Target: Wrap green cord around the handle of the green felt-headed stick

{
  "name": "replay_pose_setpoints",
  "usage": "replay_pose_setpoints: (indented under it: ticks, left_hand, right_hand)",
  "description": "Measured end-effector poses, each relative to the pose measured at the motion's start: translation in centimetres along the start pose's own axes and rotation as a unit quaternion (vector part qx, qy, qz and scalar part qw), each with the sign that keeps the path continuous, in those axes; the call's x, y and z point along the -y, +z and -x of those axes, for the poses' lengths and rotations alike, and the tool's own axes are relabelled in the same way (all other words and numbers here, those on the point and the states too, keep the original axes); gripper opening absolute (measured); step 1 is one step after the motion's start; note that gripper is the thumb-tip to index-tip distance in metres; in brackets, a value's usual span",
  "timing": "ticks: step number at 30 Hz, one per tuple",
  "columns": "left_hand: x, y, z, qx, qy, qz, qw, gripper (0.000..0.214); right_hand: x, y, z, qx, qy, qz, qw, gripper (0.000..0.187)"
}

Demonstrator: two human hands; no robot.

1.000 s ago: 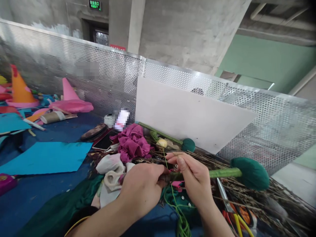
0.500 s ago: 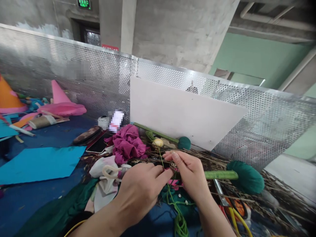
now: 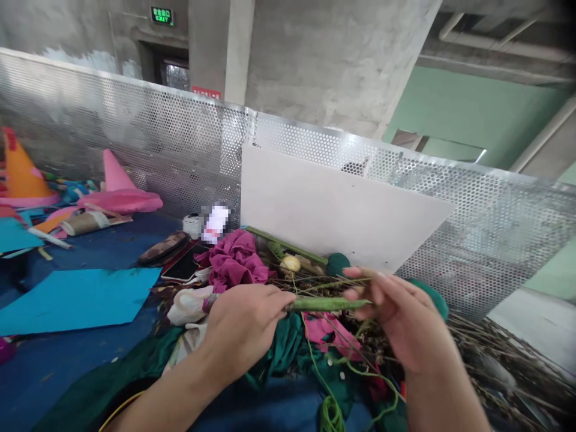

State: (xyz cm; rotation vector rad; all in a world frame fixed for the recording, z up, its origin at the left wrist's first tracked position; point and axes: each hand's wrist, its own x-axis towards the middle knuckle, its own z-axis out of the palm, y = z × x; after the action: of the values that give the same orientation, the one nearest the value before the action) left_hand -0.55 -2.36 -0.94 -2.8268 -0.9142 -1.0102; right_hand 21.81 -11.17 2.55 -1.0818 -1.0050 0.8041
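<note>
My left hand [image 3: 252,318] is closed around a stick [image 3: 330,304] wrapped in green yarn, which points to the right. My right hand [image 3: 400,306] is at the stick's right part, its fingers curled and pinching a strand of green yarn [image 3: 333,285]. Behind that hand, a dark green ball [image 3: 435,299] at the stick's far end is partly hidden. Below hangs a loose strand leading to a small bundle of green yarn [image 3: 332,414]. Dark green cloth [image 3: 288,342] and pink scraps [image 3: 330,333] lie under the stick.
Dried stalks [image 3: 508,354] spread across the right side. Magenta cloth [image 3: 238,258], a lit phone [image 3: 216,223] and a checked pouch [image 3: 164,249] lie farther back. Blue sheet [image 3: 81,300] and cone hats [image 3: 119,180] are left. A white board [image 3: 337,210] leans on the perforated metal screen [image 3: 193,138].
My right hand has moved right, away from my left hand, drawing out the yarn. More of the wrapped stick shows between my hands. The view has shifted slightly.
</note>
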Motion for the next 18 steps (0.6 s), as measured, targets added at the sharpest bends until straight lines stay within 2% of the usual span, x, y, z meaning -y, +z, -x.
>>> replay_pose_setpoints:
  ticks: [3,6,9,12,14,16,18]
  left_hand:
    - [0.8,-1.0,-0.4,0.025,-0.056,0.011,0.998,0.030]
    - [1.4,-2.1,-0.8,0.058,-0.105,0.029,0.992,0.030]
    - [1.7,-3.0,-1.1,0.091,-0.141,0.067,0.984,0.029]
    - [2.0,-3.6,-1.3,0.113,-0.168,0.122,0.972,0.027]
    - [2.4,-3.9,-1.3,0.127,-0.183,0.165,0.961,0.026]
    - [2.8,-4.2,-1.3,0.153,-0.204,0.209,0.944,0.026]
    - [3.3,-4.5,-1.4,0.184,-0.226,0.257,0.921,0.028]
  right_hand:
    - [1.6,-4.0,-0.1,-0.076,0.006,-0.020,0.997,0.039]
    - [2.2,-7.6,-0.6,-0.166,-0.044,-0.006,0.985,0.031]
    - [1.8,-10.0,-1.1,-0.277,-0.087,0.053,0.956,0.022]
    - [1.3,-11.6,-1.2,-0.354,-0.086,0.147,0.920,0.013]
    - [0.9,-12.7,-1.0,-0.355,-0.056,0.192,0.913,0.010]
    - [0.3,-14.0,-1.0,-0.287,-0.040,0.229,0.929,0.012]
    - [-0.5,-15.0,-1.4,-0.213,-0.066,0.254,0.941,0.018]
